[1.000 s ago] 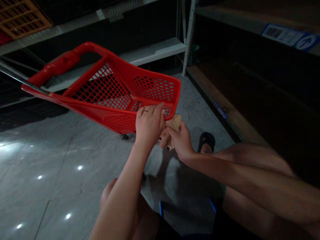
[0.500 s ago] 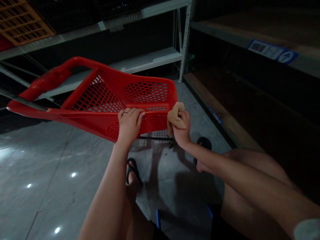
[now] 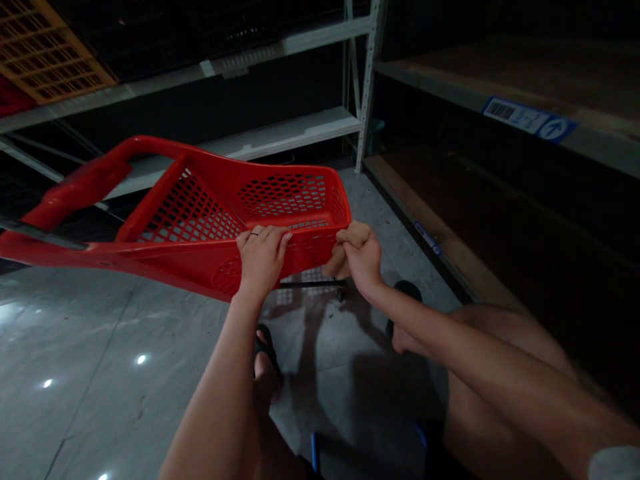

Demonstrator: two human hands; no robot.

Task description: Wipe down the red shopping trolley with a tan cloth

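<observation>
A red plastic shopping cart (image 3: 170, 257) with perforated walls stands before me, its handle toward the left. My left hand (image 3: 263, 257) is closed over the near rim of its basket, fingers curled across the top edge. At the front right corner of the basket, my right hand (image 3: 364, 261) grips a crumpled tan cloth (image 3: 338, 260). The cloth lies against the outside of the near wall by that corner. Part of it is hidden inside my fingers.
White metal shelving (image 3: 300, 137) runs behind the cart, with an orange crate (image 3: 55, 53) on it at upper left. To the right are wooden shelves (image 3: 500, 57) bearing a blue-and-white label (image 3: 530, 120). My feet in black flip-flops (image 3: 267, 347) rest on the grey tiled floor (image 3: 100, 360).
My right hand has turned, and the cloth has shifted from the corner's top down along the near wall. The cart sits slightly lower and further left in view. My left hand keeps its hold.
</observation>
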